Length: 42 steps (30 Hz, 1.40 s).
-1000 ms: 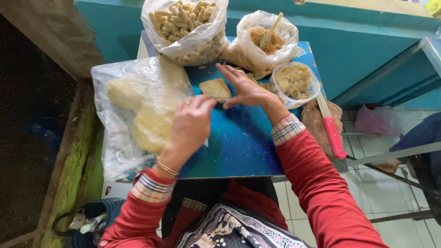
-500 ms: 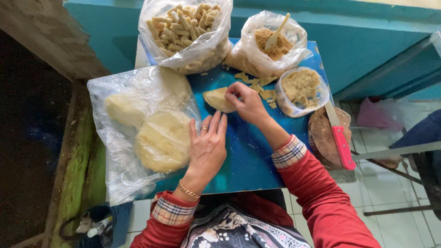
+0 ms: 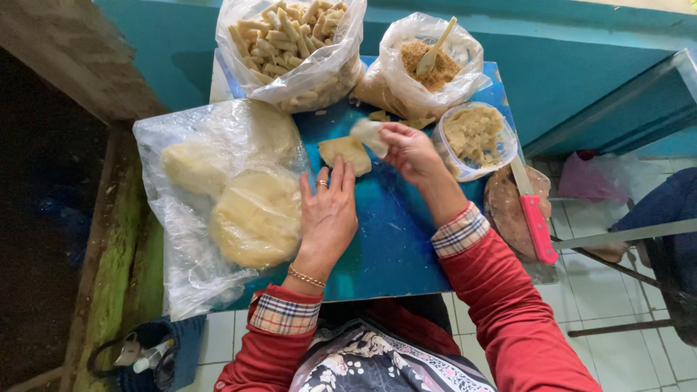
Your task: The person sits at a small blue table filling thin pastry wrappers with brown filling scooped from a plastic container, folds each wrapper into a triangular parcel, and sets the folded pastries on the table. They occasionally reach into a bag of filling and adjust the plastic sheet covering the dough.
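My right hand pinches up one edge of a dough wrapper (half folded), just ahead of my flat, empty left hand. Finished rolls fill the bag beyond; dough rounds beside my left hand remain.

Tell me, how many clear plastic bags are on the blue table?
3: a flat dough bag at left, a bag of rolled sticks at the back, and a bag of brown crumbs beside it.
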Each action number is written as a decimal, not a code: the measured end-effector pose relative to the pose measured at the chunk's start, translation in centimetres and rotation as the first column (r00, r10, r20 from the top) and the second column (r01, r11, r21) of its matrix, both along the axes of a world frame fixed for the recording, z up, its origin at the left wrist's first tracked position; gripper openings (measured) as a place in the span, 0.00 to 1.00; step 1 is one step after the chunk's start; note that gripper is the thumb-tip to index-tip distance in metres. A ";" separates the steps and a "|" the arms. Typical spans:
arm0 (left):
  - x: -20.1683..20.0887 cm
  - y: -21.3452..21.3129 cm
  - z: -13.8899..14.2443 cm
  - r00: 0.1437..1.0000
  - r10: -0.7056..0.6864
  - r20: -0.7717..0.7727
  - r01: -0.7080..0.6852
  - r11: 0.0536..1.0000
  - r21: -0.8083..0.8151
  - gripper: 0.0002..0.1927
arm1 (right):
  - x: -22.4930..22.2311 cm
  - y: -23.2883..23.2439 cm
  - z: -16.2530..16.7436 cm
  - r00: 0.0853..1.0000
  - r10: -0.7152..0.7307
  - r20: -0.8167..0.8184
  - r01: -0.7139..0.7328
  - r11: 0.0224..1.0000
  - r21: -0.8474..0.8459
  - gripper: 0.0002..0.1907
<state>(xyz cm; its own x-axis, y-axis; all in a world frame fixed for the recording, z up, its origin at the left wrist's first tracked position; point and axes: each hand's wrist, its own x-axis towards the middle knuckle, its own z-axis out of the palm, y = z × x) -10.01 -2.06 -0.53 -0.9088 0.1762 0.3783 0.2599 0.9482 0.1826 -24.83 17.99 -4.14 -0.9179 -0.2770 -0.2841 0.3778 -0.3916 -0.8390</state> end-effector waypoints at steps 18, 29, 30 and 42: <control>7.5 0.7 0.0 0.937 -0.350 -0.013 0.344 0.912 0.225 0.13 | 18.7 2.6 7.5 0.467 0.632 -0.618 0.484 0.402 0.777 0.14; 7.9 0.4 -1.0 0.950 -0.290 -0.116 0.311 0.909 0.277 0.16 | 10.8 12.2 6.3 0.747 0.568 -0.344 0.603 -0.363 0.710 0.11; 8.0 0.4 -1.1 0.951 -0.290 -0.109 0.310 0.906 0.288 0.16 | 10.8 12.3 6.2 0.734 0.589 -0.337 0.622 -0.385 0.682 0.13; 7.9 0.2 -0.8 0.955 -0.283 -0.084 0.295 0.904 0.308 0.15 | 13.2 8.1 10.2 0.644 0.548 -0.534 0.648 -0.021 0.761 0.17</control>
